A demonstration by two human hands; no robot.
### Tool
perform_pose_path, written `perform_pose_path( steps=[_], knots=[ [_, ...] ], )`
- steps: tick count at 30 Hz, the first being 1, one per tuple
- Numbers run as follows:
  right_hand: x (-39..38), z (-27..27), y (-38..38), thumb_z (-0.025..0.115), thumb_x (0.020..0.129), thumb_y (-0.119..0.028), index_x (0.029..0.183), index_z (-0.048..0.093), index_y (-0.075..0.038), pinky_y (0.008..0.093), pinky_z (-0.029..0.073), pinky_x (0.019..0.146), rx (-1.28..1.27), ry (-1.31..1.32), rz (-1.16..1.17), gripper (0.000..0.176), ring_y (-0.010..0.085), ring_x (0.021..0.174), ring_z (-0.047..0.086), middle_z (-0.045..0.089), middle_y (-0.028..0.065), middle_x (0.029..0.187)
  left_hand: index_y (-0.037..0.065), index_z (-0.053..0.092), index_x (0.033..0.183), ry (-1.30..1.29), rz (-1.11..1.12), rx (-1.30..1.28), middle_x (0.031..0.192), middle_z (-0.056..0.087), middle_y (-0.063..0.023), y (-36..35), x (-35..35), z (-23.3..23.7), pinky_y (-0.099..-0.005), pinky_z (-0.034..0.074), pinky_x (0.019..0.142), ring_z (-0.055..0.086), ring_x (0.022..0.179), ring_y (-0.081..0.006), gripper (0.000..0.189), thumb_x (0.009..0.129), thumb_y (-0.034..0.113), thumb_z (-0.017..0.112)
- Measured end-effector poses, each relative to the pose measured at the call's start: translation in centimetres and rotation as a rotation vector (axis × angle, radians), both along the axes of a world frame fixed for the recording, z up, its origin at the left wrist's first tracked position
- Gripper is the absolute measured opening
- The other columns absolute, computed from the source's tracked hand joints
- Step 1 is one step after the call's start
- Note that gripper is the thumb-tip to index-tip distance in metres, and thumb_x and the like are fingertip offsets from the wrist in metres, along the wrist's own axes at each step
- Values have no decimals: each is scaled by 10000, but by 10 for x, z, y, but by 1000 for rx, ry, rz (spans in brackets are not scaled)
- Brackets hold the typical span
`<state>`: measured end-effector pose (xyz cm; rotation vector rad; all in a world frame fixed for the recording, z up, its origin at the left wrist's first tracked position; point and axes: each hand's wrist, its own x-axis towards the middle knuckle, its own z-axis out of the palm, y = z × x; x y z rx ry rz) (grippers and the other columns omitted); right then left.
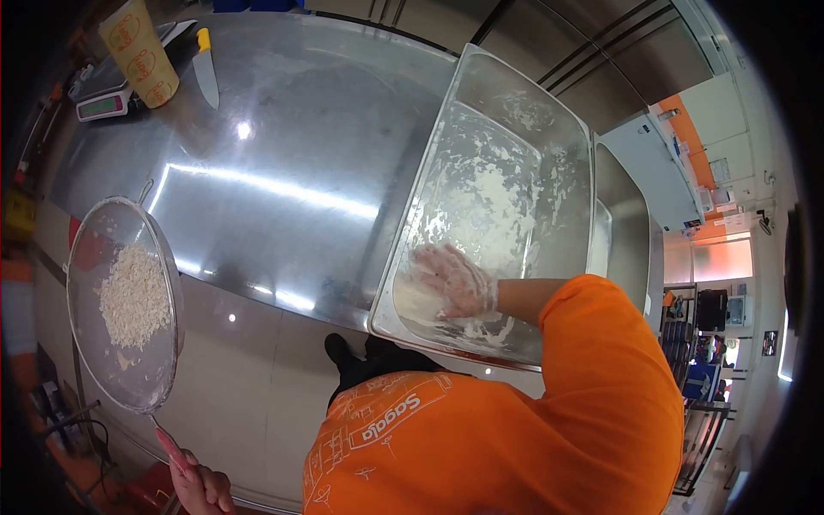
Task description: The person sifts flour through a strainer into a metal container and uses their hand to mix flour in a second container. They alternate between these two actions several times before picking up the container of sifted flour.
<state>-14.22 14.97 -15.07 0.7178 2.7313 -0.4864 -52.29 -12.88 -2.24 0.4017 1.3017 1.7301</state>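
Observation:
A deep metal tray [562, 249] holds a thin, patchy layer of white flour [489, 197]. Inside its near end, my right hand [457, 281] lies with fingers spread on the flour, in what looks like a clear glove dusted white. Low on the left, my left hand [202, 487] is wrapped round the pink handle [172, 450] of a large round sieve [174, 257]. The sieve is off the table's near left edge, over the floor. Pale, crumbly bits [135, 298] are heaped on its mesh.
The steel table [318, 129] stretches left of the tray. At its far left are a knife with a yellow handle [204, 69], a scale [101, 106] and a printed paper bag [140, 56]. A second metal tray [625, 206] adjoins the first on the right.

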Motion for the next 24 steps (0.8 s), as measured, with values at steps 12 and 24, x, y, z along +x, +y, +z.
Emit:
perform_pose_path(
  steps=[12, 24],
  knots=[
    [-51, -13, 12, 460, 761, -269, 1246, 364, -72, 383, 188, 1024, -43, 299, 336, 532, 273, 1229, 268, 324, 139, 1302, -13, 360, 1039, 17, 5, -17, 469, 292, 42, 6, 10, 9, -158, 192, 247, 202, 307, -26, 208, 891, 133, 380],
    [-27, -4, 7, 420, 814, -171, 1143, 438, -26, 358, 234, 1013, 3, 320, 478, 361, 241, 1193, 329, 392, 139, 1250, -16, 361, 1047, -3, 19, 17, 516, 316, 44, 12, 23, 5, -146, 190, 254, 215, 333, -6, 232, 879, 138, 405]
  ],
)
